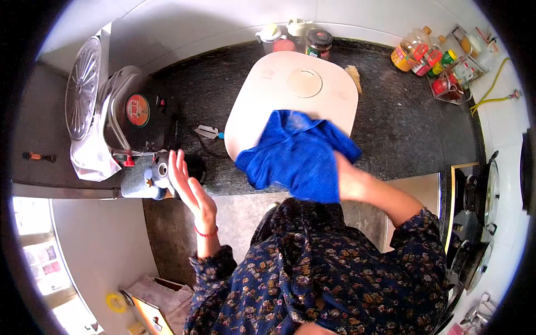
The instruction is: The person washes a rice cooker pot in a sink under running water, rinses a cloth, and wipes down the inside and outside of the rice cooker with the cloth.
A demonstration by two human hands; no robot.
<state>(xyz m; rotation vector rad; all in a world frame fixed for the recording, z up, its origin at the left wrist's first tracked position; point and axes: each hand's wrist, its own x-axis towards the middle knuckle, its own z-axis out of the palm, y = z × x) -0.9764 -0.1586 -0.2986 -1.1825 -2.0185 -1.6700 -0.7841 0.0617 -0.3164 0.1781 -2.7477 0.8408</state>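
Observation:
A bright blue cloth [296, 151] is draped over the near part of a pale, rounded-square panel [257, 106] with a round inset. My right hand [349, 177] is at the cloth's right side, gripping it; its fingers are hidden in the folds. Held up at the counter's front edge, my left hand [190, 187] is open, fingers stretched out and together, with nothing in it. It is close to a grey-and-black object [162, 170] that I cannot identify. A small peeler-like tool [207, 132] lies left of the panel.
Behind the panel are a dark-lidded jar [319, 43] and a white-lidded pitcher [270, 36]. Bottles [410, 53] and a wire rack [455, 84] occupy the back right. A black appliance [139, 111] stands left on the dark counter [391, 117]. An open drawer [469, 206] holds pans.

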